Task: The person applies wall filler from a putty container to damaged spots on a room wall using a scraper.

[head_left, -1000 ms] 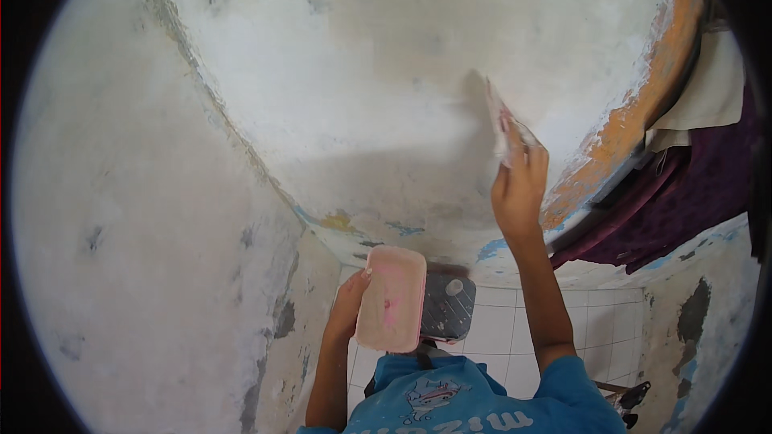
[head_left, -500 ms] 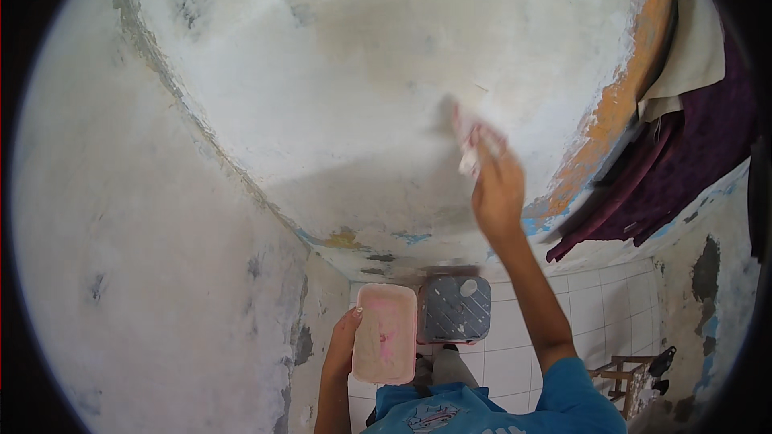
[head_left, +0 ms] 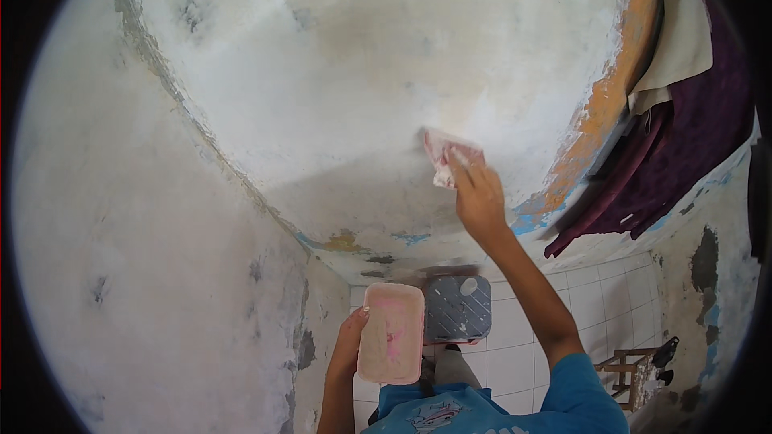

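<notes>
Gripped by its left side, a pinkish rectangular tray (head_left: 392, 358) is in my left hand (head_left: 348, 337), with whitish paste and pink streaks inside. My right hand (head_left: 482, 207) is closed on a flat pink putty knife (head_left: 462, 145) smeared with white filler. The blade lies against the patchy white and grey wall (head_left: 346, 104) in front of me, below a freshly whitened area. The grip itself is partly hidden by my fingers.
A grey, paint-spotted step stool (head_left: 458, 309) stands on white floor tiles (head_left: 515, 374) at the wall's foot. Dark purple cloth (head_left: 643, 185) and a beige cloth (head_left: 683, 40) hang at right. A wooden frame (head_left: 631, 378) stands lower right. Another plastered wall (head_left: 161, 265) rises at left.
My right hand has moved down and slightly left along the wall with the putty knife, whose flat face now shows more. The tray appears slightly farther right in view.
</notes>
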`<state>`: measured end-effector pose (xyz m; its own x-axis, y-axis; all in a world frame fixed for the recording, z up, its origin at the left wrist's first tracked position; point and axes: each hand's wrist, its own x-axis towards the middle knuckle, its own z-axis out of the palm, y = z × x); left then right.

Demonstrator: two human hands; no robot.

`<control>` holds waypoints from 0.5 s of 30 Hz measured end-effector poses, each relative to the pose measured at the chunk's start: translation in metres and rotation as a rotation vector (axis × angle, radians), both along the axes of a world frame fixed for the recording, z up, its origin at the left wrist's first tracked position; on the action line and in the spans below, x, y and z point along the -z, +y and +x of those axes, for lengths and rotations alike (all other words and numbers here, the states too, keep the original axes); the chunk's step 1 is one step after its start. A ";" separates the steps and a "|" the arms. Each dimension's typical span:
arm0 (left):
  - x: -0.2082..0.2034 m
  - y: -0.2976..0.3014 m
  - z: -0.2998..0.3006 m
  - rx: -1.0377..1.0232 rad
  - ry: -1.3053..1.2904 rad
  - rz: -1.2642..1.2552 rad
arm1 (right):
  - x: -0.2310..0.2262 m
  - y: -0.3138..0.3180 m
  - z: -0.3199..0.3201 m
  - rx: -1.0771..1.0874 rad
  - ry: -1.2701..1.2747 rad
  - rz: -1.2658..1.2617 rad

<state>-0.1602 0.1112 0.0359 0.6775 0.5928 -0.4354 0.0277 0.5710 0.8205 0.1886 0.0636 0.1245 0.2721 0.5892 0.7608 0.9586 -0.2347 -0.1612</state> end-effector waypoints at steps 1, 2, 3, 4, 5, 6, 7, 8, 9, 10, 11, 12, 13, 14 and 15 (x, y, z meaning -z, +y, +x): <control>0.007 0.001 -0.003 -0.001 0.009 0.007 | -0.021 0.002 0.003 0.024 -0.077 0.073; 0.011 0.001 -0.003 0.002 0.017 0.011 | -0.044 0.002 0.006 0.053 -0.155 0.142; 0.009 -0.001 -0.001 0.006 0.016 0.011 | -0.066 0.000 0.009 0.056 -0.157 0.142; 0.003 -0.004 0.001 0.014 0.012 -0.016 | -0.088 -0.002 0.012 0.149 -0.217 0.188; -0.002 -0.005 0.001 0.021 0.008 -0.041 | -0.100 -0.001 0.014 0.242 -0.276 0.238; 0.001 -0.005 0.001 0.023 0.009 -0.037 | -0.099 0.000 0.018 0.244 -0.276 0.241; 0.007 -0.005 0.000 0.010 0.024 -0.004 | -0.091 0.002 0.026 0.296 -0.293 0.217; 0.011 -0.003 0.000 0.002 0.037 0.028 | -0.080 0.003 0.035 0.352 -0.312 0.192; 0.011 -0.002 -0.001 0.007 0.037 0.031 | -0.055 0.006 0.041 0.352 -0.298 0.156; 0.009 -0.002 0.000 -0.001 0.025 0.023 | -0.028 0.004 0.044 0.360 -0.303 0.157; 0.007 -0.003 0.000 -0.017 0.017 0.013 | 0.001 0.001 0.043 0.313 -0.324 0.105; 0.005 -0.004 -0.001 -0.019 0.018 0.011 | 0.020 -0.005 0.037 0.263 -0.341 0.051; 0.001 -0.003 -0.001 -0.025 0.006 -0.021 | 0.029 -0.013 0.030 0.263 -0.342 0.050; -0.001 -0.002 -0.001 -0.030 -0.007 -0.052 | 0.033 -0.020 0.021 0.218 -0.294 -0.029; -0.001 0.000 -0.001 -0.029 -0.008 -0.052 | 0.034 -0.023 0.018 0.173 -0.245 -0.107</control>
